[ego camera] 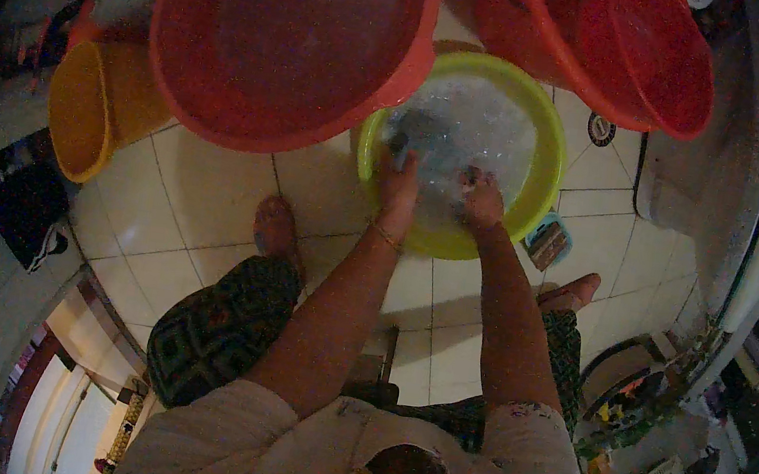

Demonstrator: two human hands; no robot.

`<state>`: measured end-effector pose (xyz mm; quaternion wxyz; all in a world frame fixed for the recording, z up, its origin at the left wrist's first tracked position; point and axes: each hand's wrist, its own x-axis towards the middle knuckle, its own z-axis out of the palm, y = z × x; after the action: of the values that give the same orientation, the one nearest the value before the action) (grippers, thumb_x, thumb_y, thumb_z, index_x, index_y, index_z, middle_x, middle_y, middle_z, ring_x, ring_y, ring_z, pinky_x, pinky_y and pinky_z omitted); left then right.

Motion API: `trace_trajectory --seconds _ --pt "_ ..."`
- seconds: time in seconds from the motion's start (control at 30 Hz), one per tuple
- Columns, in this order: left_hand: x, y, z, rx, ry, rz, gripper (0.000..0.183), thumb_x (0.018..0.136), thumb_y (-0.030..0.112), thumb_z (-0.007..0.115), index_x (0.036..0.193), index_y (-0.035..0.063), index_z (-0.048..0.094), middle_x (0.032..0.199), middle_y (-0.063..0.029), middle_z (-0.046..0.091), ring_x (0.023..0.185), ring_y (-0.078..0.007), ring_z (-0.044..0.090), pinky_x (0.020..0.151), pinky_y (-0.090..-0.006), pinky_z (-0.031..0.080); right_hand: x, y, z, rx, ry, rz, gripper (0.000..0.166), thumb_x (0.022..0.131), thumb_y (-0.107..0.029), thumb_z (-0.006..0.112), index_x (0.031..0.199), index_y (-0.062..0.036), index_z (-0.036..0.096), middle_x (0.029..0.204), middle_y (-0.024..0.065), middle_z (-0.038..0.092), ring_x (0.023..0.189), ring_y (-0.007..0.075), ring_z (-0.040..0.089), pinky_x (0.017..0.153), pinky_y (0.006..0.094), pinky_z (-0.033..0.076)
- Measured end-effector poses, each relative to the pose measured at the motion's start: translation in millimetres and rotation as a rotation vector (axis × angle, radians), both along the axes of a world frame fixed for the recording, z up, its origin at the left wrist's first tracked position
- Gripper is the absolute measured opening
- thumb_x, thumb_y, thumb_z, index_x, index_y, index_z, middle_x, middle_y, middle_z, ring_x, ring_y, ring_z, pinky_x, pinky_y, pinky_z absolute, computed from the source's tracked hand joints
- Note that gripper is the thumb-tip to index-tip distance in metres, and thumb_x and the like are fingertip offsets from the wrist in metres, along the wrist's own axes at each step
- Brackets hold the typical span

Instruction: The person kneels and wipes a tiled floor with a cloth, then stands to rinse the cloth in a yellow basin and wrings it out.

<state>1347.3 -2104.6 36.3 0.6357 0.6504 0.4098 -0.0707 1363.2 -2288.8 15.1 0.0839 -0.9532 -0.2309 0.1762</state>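
A yellow-green plastic basin [551, 144] stands on the floor in front of me, filled with cloudy, sudsy water [503, 113]. A dark grey wet cloth [429, 132] seems to lie in the water, its outline blurred by suds and dim light. My left hand [399, 186] reaches in at the basin's near left, thumb upward, beside the cloth; its other fingers are hard to make out. At the near right, my right hand [482, 199] has its fingers curled over a dark bit of what looks like the same cloth.
A large red tub [276, 144] overlaps the basin's far left rim. More red tubs [648, 56] stand at the far right, and a yellow-orange bucket [79, 111] at the left. A small blue dish [549, 241] with a brown block sits beside the basin, near a round floor drain [601, 129].
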Motion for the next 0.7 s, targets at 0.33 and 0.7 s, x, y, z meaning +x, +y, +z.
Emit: trace_trajectory --seconds 0.33,0.7 --pt "8 -14 33 -0.955 0.019 0.329 0.048 0.083 0.04 0.054 0.12 0.0101 0.048 0.112 -0.0076 0.054 0.099 -0.0238 0.052 0.083 -0.0394 0.044 -19 35 156 1.023 0.361 -0.58 0.034 0.073 -0.007 0.047 0.105 -0.0038 0.057 0.104 0.0092 0.056 0.093 0.0177 0.054 0.081 0.0291 0.043" --pt "33 -63 128 -1.227 -0.398 0.221 0.032 0.087 0.032 0.049 0.101 0.0046 0.055 0.095 -0.0047 0.057 0.087 -0.0166 0.054 0.083 -0.0275 0.042 -9 68 182 0.539 -0.387 -0.487 0.044 0.087 -0.031 0.047 0.122 -0.0036 0.045 0.118 0.0148 0.047 0.11 0.0263 0.044 0.095 0.0358 0.032"
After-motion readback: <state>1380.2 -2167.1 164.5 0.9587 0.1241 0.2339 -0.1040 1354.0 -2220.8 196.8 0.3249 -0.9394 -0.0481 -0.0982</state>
